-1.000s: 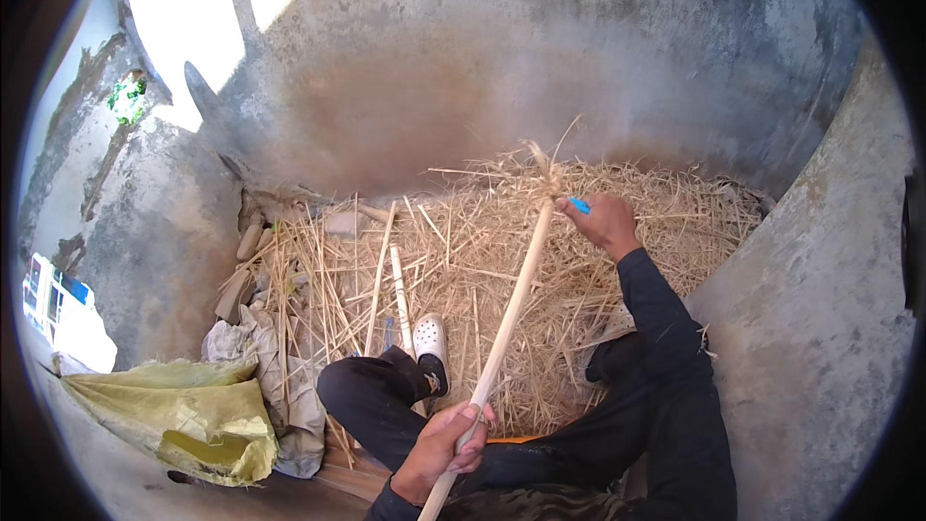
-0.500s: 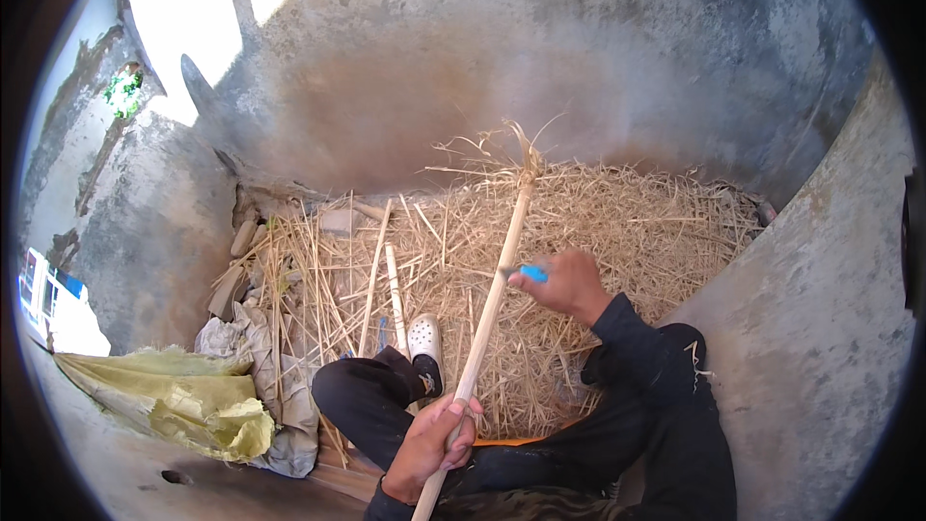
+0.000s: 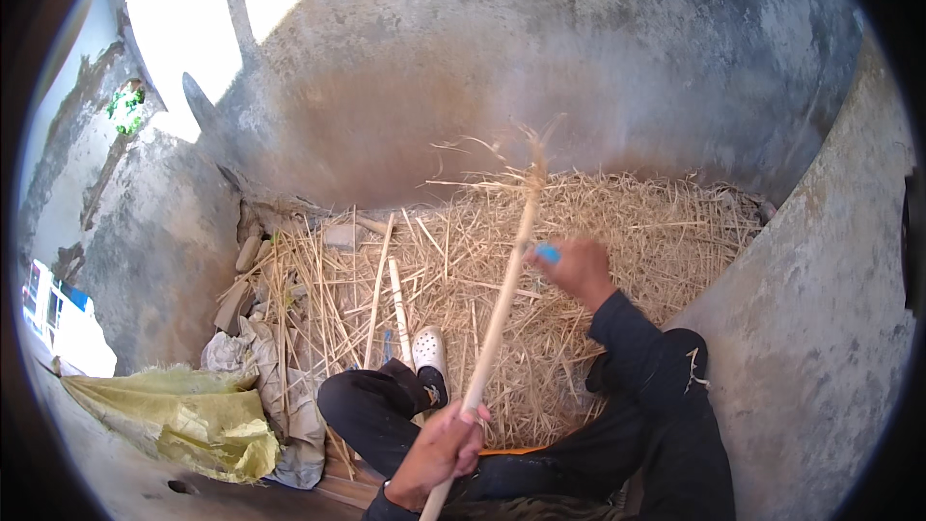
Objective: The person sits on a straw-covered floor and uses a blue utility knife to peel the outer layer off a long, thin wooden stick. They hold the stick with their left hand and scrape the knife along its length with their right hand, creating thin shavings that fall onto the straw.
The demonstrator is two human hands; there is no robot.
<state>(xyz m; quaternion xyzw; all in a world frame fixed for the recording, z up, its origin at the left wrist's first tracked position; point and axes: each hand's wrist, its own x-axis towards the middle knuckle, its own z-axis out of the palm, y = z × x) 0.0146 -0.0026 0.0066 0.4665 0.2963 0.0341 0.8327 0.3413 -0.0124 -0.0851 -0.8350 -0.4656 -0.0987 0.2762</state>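
A long pale wooden pole (image 3: 503, 299) slants up from my lap, with frayed, curling shavings (image 3: 529, 169) at its far end. My left hand (image 3: 446, 452) is wrapped round its lower part. At the upper part of the pole, my right hand (image 3: 577, 270) is closed on a small blue-handled tool (image 3: 548, 253). Its dark working end is by the right side of the pole; motion blur and the fingers hide its exact shape.
Straw-like shavings (image 3: 617, 222) are heaped before me, with loose sticks (image 3: 381, 280) to the left. My foot in a white clog (image 3: 430, 349) rests there. A yellowish woven sack (image 3: 174, 415) lies at lower left. Concrete walls (image 3: 386, 87) enclose the space.
My right hand and the blue-handled tool have moved slightly up along the pole, toward the frayed end. The pole has shifted a little to the right, still in my left hand.
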